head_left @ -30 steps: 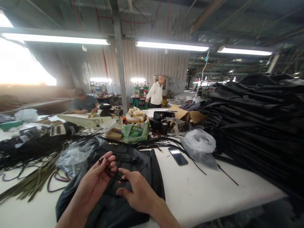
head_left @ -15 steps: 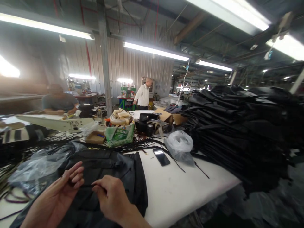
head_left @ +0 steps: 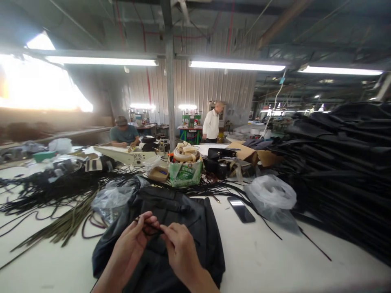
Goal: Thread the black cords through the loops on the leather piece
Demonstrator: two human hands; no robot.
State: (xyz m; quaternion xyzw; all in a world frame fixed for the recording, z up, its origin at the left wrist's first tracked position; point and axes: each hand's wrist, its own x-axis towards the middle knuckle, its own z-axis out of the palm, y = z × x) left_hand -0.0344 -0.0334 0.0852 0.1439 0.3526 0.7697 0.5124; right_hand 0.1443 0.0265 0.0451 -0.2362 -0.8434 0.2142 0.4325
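A black bag (head_left: 210,240) lies on the white table under both hands. Above it, my left hand (head_left: 132,242) is palm-up with its fingers curled round a thin black cord (head_left: 152,230), which runs in a loop across the fingers. My right hand (head_left: 182,249) pinches the same cord between thumb and forefinger, close to the left fingertips. Whether the cord is fixed to the bag is hidden by the hands.
Behind the bag stands a green box (head_left: 185,174) holding tape rolls. A phone (head_left: 241,209) and a clear plastic bag (head_left: 270,193) lie to the right, beside a tall black stack (head_left: 342,175). Loose cords (head_left: 65,226) spread leftward. Two people work farther back.
My view has swung left, so the scene sits farther right. The hands have come closer together, and a loop of cord now shows across my left fingers.
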